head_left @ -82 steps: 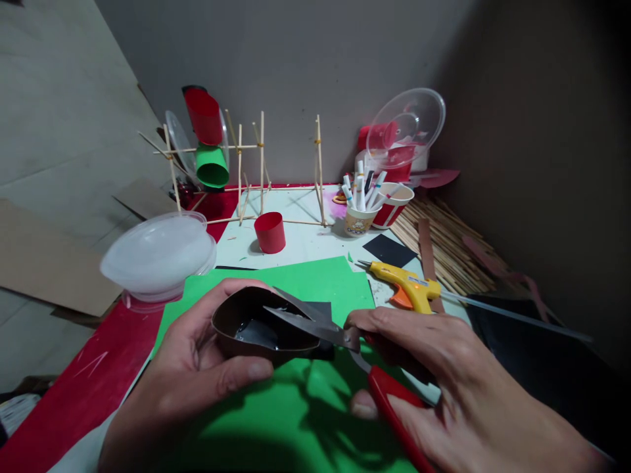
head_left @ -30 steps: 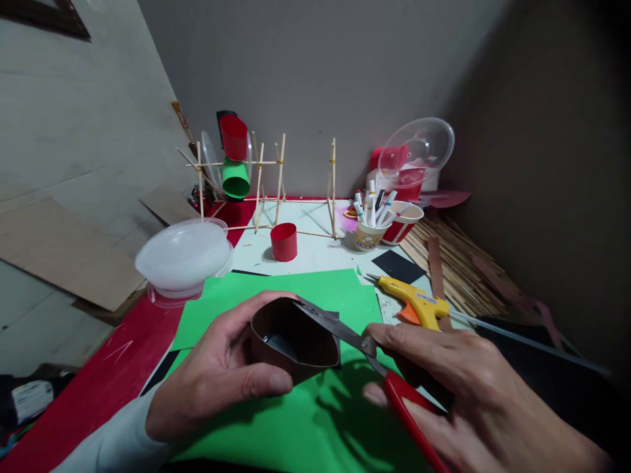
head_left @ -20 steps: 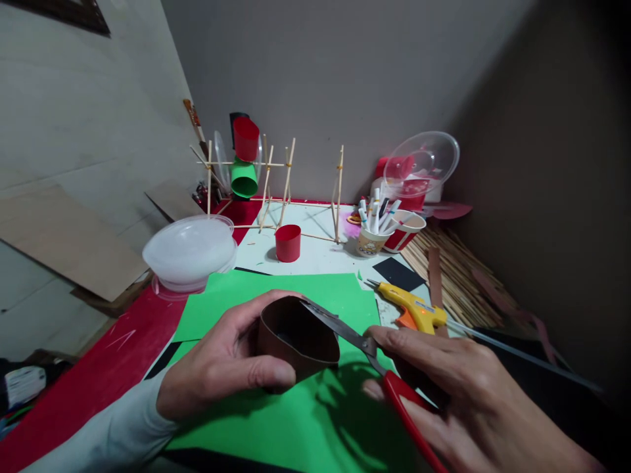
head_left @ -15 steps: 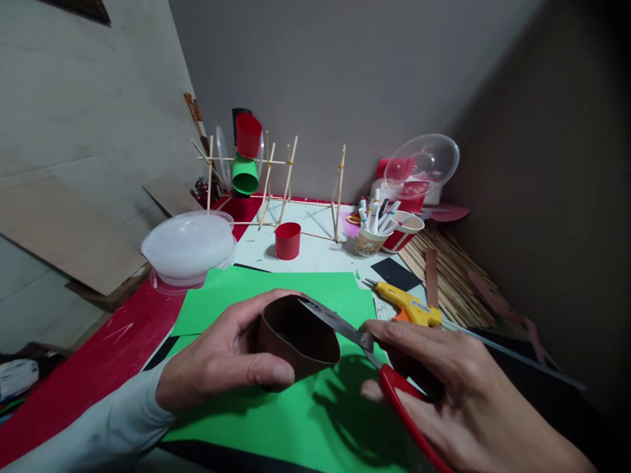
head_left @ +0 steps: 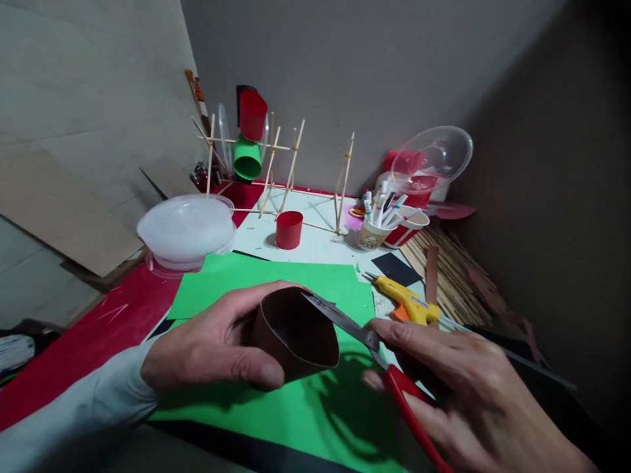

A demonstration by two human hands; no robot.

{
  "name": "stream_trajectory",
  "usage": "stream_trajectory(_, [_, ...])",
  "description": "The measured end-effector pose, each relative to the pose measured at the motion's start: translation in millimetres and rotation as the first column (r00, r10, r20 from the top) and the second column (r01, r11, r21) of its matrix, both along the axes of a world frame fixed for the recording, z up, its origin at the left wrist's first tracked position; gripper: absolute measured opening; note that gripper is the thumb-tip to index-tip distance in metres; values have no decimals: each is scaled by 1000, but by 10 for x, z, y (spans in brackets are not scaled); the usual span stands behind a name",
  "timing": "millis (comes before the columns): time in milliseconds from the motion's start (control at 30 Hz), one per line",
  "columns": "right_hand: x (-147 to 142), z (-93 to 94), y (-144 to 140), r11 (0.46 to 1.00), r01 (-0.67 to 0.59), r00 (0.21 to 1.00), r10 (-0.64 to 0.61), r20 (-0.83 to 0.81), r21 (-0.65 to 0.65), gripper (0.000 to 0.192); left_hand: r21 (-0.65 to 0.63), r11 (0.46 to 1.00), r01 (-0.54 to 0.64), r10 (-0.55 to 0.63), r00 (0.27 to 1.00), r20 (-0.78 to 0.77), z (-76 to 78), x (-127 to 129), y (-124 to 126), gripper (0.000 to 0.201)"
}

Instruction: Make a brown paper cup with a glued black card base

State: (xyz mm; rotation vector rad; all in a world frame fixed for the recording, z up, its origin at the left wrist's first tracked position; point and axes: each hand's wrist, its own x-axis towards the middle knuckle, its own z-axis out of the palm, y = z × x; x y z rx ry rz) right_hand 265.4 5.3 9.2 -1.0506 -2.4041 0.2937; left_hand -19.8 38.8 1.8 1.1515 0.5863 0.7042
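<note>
My left hand (head_left: 217, 341) is closed around a brown paper cylinder (head_left: 296, 371), thumb across its near side, with the open end tilted up toward me. In my right hand (head_left: 458, 387) are red-handled scissors (head_left: 345, 322), fingers wrapped about the handles. The blades reach the far rim of the cylinder; whether they pinch the paper I cannot tell. Beneath both hands lie green paper sheets (head_left: 276, 276). Beyond them a short red paper cylinder (head_left: 288, 231) stands upright on the white board.
Right of the sheets lie a yellow glue gun (head_left: 407, 299), a black paper piece (head_left: 397, 269) and wooden sticks (head_left: 453, 276). A cup of markers (head_left: 372, 235) stands behind. Stick frames (head_left: 296, 171) hold red and green cylinders (head_left: 247, 157). Plastic lids (head_left: 187, 226) are stacked left.
The view has shifted slightly. My left hand and the cylinder have moved a little left, and the scissor tips now show more clearly at the rim. Both grips stay the same.
</note>
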Motion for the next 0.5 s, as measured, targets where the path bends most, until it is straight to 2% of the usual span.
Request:
stream_trajectory(100, [-2, 0, 15, 1000, 1, 1000, -1, -4, 18, 25, 3, 1000, -25, 25, 1000, -13, 10, -2, 12, 55])
stream_trajectory(233, [-40, 14, 40, 1000, 14, 1000, -14, -18, -9, 12, 34, 999, -32, 33, 999, -41, 8, 6, 26, 54])
stream_trajectory(500, [-57, 12, 28, 1000, 26, 1000, -26, -3, -5, 12, -48, 998, -33, 32, 999, -16, 11, 19, -43, 52])
